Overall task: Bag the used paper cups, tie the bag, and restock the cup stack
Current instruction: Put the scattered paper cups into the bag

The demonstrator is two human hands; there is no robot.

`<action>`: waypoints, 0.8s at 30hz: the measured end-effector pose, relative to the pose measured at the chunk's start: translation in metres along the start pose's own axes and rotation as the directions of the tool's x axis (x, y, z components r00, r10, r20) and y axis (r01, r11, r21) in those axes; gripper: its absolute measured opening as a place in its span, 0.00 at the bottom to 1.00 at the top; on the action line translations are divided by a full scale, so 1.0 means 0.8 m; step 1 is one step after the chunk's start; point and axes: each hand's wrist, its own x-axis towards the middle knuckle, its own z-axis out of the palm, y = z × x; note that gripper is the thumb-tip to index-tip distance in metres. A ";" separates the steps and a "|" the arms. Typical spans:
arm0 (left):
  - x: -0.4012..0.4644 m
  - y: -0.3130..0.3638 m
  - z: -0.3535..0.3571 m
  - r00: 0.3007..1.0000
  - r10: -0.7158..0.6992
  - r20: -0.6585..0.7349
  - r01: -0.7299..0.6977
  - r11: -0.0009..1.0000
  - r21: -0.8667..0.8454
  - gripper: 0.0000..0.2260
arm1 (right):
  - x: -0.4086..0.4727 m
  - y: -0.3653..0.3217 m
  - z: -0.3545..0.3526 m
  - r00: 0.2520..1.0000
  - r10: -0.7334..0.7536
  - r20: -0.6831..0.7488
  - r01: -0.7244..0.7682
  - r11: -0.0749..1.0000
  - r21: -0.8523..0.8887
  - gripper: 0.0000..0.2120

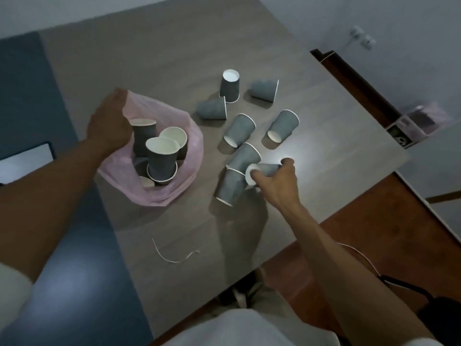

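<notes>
Right hand (275,182) on a tipped cup, bag waiting to the left.

Fingers (287,162) of the right hand wrapped around a cup (265,169) lying on its side at centre right of the frame, long axis running left to right, open mouth toward the pink bag (174,191). Left hand (109,123) clenched on the bag's far rim at centre left, holding the mouth open over several cups already inside. Bag to the left of the held cup, near but apart, bare counter (149,71) between. Two more cups (237,176) touching the held one on its left, likely to get knocked in the carry across. Five loose cups (239,129) scattered above toward upper centre, one standing upside down. Thin string (172,257) at lower centre, well apart, probably for the tie.
</notes>
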 end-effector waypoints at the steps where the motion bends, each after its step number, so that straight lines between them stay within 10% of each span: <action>1: -0.002 -0.001 -0.001 1.000 0.007 0.013 -0.007 1.000 0.000 0.33 | 0.002 -0.028 0.004 0.999 -0.045 0.018 0.044 0.995 0.087 0.31; 9: -0.008 -0.012 -0.029 0.992 0.070 0.108 -0.075 0.996 0.039 0.38 | 0.016 -0.202 0.111 0.902 -0.332 0.276 0.127 0.816 0.565 0.28; 24: 0.005 -0.016 -0.078 0.958 -0.084 0.273 0.158 0.952 -0.261 0.37 | 0.063 -0.261 0.173 0.758 -0.523 0.390 0.415 0.848 0.330 0.11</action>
